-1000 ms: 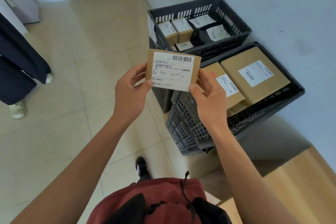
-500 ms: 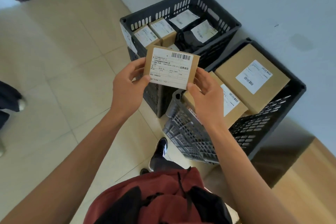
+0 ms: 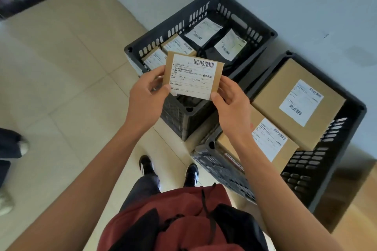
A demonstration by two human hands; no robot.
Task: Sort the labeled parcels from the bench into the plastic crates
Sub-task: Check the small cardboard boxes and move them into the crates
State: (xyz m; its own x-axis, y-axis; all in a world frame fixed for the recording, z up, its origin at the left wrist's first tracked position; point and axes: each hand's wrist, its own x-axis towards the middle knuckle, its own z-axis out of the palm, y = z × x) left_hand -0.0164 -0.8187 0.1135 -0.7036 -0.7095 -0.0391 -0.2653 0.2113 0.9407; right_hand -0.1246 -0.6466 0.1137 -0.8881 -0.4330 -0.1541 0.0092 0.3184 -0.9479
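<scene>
Evidently, a small cardboard parcel [image 3: 192, 76] is being held label-up by both hands above the two dark plastic crates so its label can be read before sorting. Its left edge is being pinched by the left hand [image 3: 146, 96], its lower right corner by the right hand [image 3: 231, 100]. It is being kept over the far crate [image 3: 204, 9], among similar small parcels; larger boxes are lying in the near crate [image 3: 326, 169]. A white barcoded label is covering most of its brown face.

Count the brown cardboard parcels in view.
5: one small parcel held by both hands, two small boxes in the far crate, two large boxes in the near crate. Others may be hidden.
</scene>
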